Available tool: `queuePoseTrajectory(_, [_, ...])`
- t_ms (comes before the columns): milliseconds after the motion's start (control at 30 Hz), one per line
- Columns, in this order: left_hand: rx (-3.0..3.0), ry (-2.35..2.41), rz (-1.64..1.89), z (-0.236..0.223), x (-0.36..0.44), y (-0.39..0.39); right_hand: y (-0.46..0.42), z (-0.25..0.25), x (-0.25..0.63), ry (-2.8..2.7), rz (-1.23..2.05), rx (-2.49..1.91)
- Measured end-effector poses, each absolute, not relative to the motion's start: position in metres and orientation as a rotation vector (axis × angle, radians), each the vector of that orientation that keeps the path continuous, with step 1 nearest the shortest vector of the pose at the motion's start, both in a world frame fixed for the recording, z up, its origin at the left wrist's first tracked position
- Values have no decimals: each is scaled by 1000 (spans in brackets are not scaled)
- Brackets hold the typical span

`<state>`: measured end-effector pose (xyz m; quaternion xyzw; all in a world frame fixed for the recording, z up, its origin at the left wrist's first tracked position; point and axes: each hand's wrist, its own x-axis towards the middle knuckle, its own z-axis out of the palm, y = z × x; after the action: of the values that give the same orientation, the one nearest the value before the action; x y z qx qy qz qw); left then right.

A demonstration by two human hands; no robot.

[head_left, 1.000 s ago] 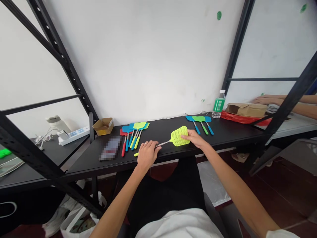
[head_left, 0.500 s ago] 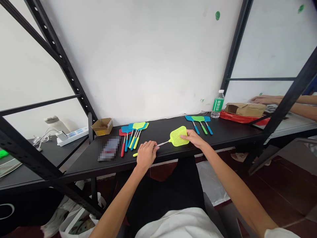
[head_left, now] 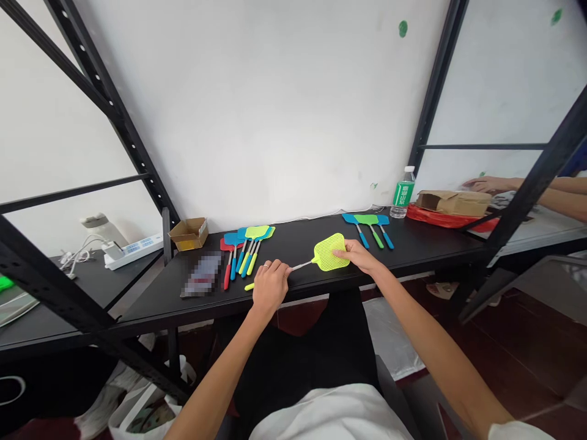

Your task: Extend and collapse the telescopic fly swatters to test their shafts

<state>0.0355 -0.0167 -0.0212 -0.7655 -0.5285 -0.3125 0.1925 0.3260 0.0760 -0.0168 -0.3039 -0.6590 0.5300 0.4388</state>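
Observation:
A yellow-green fly swatter [head_left: 328, 253] lies across my two hands above the front of the black table [head_left: 293, 244]. My left hand [head_left: 269, 287] is wrapped round its handle and lower shaft; the handle's end pokes out to the left. With thumb and fingers my right hand [head_left: 358, 255] pinches the right side of its perforated head. Left of it, a fanned row of red, blue and yellow-green fly swatters [head_left: 247, 247] rests on the table, handles toward me. Farther right lie three more fly swatters [head_left: 367, 221], two blue and one green.
A small open cardboard box [head_left: 189, 234] and a blurred-out flat item [head_left: 202, 275] are on the left. At the right stand a water bottle [head_left: 402, 194] and another cardboard box [head_left: 454, 203] on red plastic. Black metal posts [head_left: 114, 116] frame both sides. Another person's hands [head_left: 493, 184] show far right.
My hands keep their grip on the yellow-green fly swatter, with only a very slight shift to the left. The other fly swatters stay in place.

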Motion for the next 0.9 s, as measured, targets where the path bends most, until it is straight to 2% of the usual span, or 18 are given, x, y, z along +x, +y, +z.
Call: queuePoseTrajectory(900, [-2176, -1434, -897, -22, 34, -14, 73, -14, 326, -1628, 1314, -769])
